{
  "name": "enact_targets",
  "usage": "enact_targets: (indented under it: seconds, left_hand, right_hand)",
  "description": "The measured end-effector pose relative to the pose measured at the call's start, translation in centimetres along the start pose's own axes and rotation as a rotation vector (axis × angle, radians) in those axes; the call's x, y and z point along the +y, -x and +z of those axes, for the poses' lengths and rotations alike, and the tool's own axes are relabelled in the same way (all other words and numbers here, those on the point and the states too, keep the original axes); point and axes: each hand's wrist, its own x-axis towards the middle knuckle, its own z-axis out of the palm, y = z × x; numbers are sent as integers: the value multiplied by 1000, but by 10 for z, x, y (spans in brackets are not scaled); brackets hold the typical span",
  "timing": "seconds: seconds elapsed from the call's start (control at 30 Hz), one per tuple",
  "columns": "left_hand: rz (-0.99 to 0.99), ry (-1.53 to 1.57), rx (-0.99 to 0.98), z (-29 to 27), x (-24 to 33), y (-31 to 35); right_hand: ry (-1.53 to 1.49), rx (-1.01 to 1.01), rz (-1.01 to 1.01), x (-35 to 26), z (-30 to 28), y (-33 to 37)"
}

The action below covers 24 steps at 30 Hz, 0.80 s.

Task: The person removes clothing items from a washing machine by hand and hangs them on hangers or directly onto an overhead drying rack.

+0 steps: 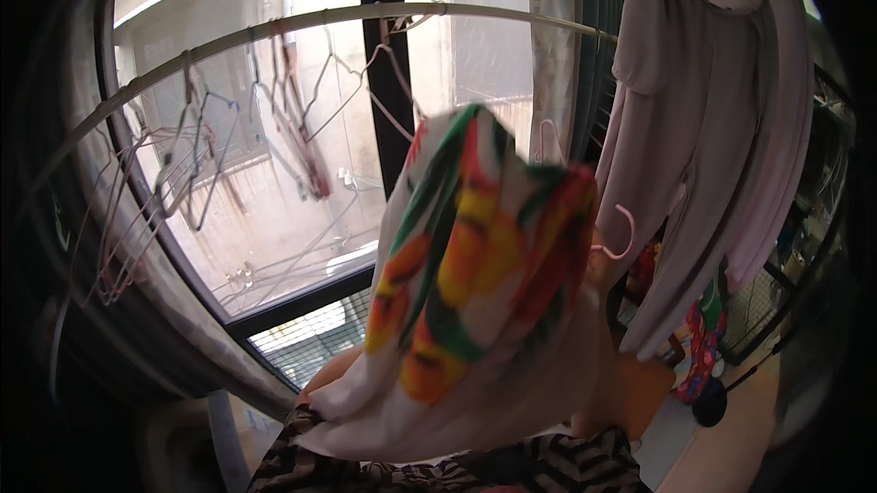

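A white garment point(484, 246) with orange, red and green print is raised in front of me, blurred by motion. Its cloth drapes over both my hands and hides their fingers. My left forearm point(334, 371) shows at the garment's lower left, and my right forearm point(635, 392) at its lower right. The cloth stands up in two peaks, the left one higher. Beside its right edge sticks out the hook of a pink hanger point(627, 233); the rest of that hanger is hidden behind the cloth.
A pale rail point(320, 14) crosses before the window, with several wire hangers point(196, 150) on it. Long greyish-pink clothes point(694, 118) hang close on the right. Below them are a colourful cloth point(702, 347) and a round black object point(710, 402). A basin-like container point(174, 438) is at lower left.
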Motion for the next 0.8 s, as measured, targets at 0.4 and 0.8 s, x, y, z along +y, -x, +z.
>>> enact_targets:
  seconds: [0.4, 0.8]
  left_hand:
    - [390, -710, 439, 28, 119, -417]
    - [-24, -1164, 160, -3, 136, -509]
  right_hand:
    - [127, -39, -139, 104, -111, -106]
    - [228, -24, -161, 116, -167, -112]
